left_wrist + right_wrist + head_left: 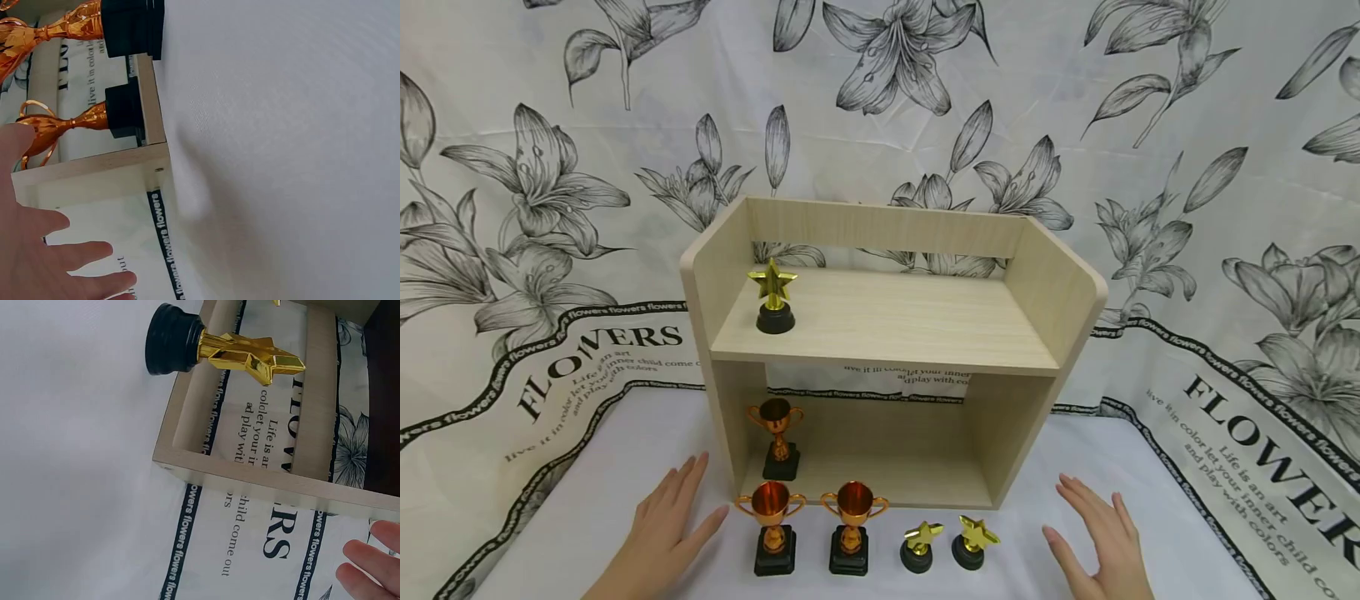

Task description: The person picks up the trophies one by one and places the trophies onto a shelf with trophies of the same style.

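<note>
My left hand (662, 529) is spread beside the shelf's lower left corner, its thumb near a bronze trophy cup (772, 533) on the table. A second bronze trophy cup (852, 529) stands to the right of that one. Two gold star trophies (917, 546) (973, 542) stand further right, on round black bases. To their right my right hand (1101, 542) holds nothing, fingers apart. Inside the wooden shelf (887, 367), another bronze cup (781, 442) stands at the left of the lower level. A gold star trophy (773, 296) stands at the left of the upper level.
White cloth (617, 467) covers the table. Behind the shelf hangs a flower-printed fabric (880, 150) with black lettered bands. The shelf's side panels (1067, 317) rise above its upper board, and a rail (887, 229) crosses its back.
</note>
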Motion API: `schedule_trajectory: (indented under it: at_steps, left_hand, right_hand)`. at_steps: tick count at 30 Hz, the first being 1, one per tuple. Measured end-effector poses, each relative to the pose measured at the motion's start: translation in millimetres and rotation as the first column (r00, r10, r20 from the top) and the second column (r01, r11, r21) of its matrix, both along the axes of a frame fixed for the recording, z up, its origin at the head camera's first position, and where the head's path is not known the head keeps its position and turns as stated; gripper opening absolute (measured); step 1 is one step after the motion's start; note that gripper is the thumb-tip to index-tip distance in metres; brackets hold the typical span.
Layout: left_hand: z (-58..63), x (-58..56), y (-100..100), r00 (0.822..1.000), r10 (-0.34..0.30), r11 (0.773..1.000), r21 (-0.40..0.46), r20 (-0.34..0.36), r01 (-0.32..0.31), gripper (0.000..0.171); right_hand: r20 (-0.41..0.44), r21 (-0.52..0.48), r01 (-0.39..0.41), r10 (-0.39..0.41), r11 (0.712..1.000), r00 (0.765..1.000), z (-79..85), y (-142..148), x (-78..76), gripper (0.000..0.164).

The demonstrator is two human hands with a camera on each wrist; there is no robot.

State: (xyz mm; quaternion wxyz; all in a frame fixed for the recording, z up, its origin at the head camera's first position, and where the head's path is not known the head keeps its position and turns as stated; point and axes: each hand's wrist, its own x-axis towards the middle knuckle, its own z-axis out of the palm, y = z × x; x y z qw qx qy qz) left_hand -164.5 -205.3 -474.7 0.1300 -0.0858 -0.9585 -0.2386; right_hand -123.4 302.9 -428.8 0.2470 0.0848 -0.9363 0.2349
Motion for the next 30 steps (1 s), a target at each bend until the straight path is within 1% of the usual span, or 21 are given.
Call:
schedule_trajectory:
  at_steps: [6,8,10,13,18,22,25,27,30]
  left_hand:
    - [-5.7,-9.4,0,0.999,-0.032,0.997,0.069,-0.039,0.035,0.074]
    - [-8.1,-13.3,0,0.997,-0.054,0.993,0.106,-0.061,0.060,0.074]
    - [-9.9,-17.5,1,0.994,-0.081,0.983,0.155,-0.078,0.093,0.075]
    - [-11.7,-22.7,3,0.990,-0.121,0.965,0.226,-0.073,0.134,0.079]
    - [-14.1,-28.9,7,0.989,-0.146,0.936,0.318,-0.035,0.149,0.082]
    - [-16.8,-33.7,11,0.988,-0.156,0.904,0.399,-0.022,0.151,0.085]
    - [-20.1,-36.6,14,0.988,-0.152,0.877,0.459,-0.022,0.145,0.085]
    - [-23.0,-38.3,16,0.990,-0.140,0.857,0.499,-0.014,0.128,0.083]
    - [-26.9,-41.0,19,0.992,-0.124,0.813,0.575,0.010,0.096,0.080]
  right_hand:
    - [0.002,-0.059,0.017,-0.017,0.998,1.000,4.0,-5,-0.5,0.052]
    - [0.009,-0.076,0.022,-0.022,0.997,1.000,4.4,-7,-0.4,0.051]
    - [0.013,-0.097,0.024,-0.023,0.995,1.000,4.8,-8,-0.2,0.051]
    - [0.017,-0.127,0.023,-0.021,0.992,1.000,6.0,-10,-0.2,0.049]
    - [0.033,-0.161,0.012,-0.007,0.987,0.999,7.8,-12,-1.3,0.048]
    - [0.021,-0.161,0.000,0.003,0.987,1.000,6.8,-13,-3.0,0.047]
    - [0.013,-0.156,-0.005,0.007,0.988,1.000,6.0,-14,-4.5,0.046]
    - [0.024,-0.163,-0.010,0.014,0.987,1.000,6.3,-15,-4.8,0.046]
    - [0.057,-0.195,-0.021,0.033,0.981,0.998,8.7,-18,-4.8,0.045]
